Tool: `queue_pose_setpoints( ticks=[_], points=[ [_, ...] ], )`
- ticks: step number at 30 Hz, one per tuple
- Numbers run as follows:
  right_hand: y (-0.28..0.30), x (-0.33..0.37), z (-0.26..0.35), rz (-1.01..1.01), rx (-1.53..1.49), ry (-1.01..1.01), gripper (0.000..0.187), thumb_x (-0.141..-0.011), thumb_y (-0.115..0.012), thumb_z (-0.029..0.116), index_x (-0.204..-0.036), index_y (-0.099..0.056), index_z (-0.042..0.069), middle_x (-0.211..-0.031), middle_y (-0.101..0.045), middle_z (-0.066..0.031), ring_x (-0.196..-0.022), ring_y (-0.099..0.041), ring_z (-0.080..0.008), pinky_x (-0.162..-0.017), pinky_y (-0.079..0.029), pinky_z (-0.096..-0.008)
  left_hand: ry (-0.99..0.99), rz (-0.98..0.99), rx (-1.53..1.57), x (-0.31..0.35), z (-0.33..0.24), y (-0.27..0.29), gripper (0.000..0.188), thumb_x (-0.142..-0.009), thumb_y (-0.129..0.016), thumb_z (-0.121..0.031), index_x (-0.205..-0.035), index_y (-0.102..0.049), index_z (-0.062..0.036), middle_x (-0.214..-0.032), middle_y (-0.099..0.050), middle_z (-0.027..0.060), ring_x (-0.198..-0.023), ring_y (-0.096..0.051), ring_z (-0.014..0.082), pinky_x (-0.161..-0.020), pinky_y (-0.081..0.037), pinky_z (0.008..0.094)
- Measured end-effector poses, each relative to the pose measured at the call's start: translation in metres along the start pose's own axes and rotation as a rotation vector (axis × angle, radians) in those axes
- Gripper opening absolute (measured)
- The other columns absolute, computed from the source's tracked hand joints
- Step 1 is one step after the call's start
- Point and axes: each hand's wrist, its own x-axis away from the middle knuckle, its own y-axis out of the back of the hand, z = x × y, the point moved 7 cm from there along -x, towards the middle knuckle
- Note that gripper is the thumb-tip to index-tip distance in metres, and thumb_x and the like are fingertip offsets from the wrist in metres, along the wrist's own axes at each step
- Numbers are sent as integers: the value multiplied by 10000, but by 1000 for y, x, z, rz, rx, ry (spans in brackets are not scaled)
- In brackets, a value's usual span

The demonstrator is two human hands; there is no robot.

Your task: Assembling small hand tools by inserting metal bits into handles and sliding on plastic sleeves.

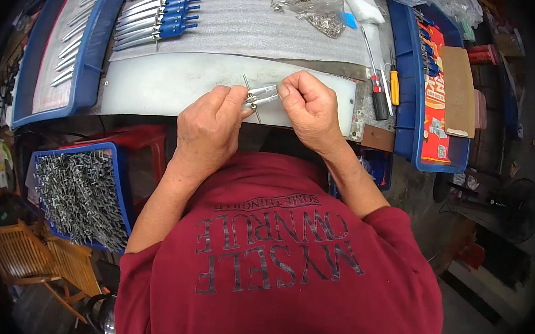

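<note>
Metal piece (263,92) — partly behind fingers (233,96)

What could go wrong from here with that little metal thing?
The small metal part could slip from the left hand and right hand and drop over the white board's nearby front edge. Its thin rod juts out beside the left hand's fingers, so it might poke them. The yellow-handled screwdriver, lying to the right, might roll if bumped.

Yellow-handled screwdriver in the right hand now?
No, the yellow-handled screwdriver lies off to the right, apart from the right hand, which pinches a silver metal part.
</note>
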Motion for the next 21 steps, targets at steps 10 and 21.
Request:
queue_pose_setpoints(
  ticks=[10,21],
  points=[
    [-3,-1,-11,52,-34,-65,137,-817,-517,122,-752,-526,1,-576,-424,36,-532,-351,-33,-462,-295,-185,54,45,12,3,5,-4,203,-703,-589,-96,-875,-492,-51,-665,-451,81,-541,-499,242,-458,-401,330],
    [2,-3,-19,37,-303,-147,164,-842,-490,159,-813,-538,4,-570,-463,20,-459,-364,-25,-412,-288,-159,36,19,22,3,5,-3,206,-698,-591,-88,-874,-491,-53,-666,-453,75,-536,-498,232,-449,-398,325]
  ],
)
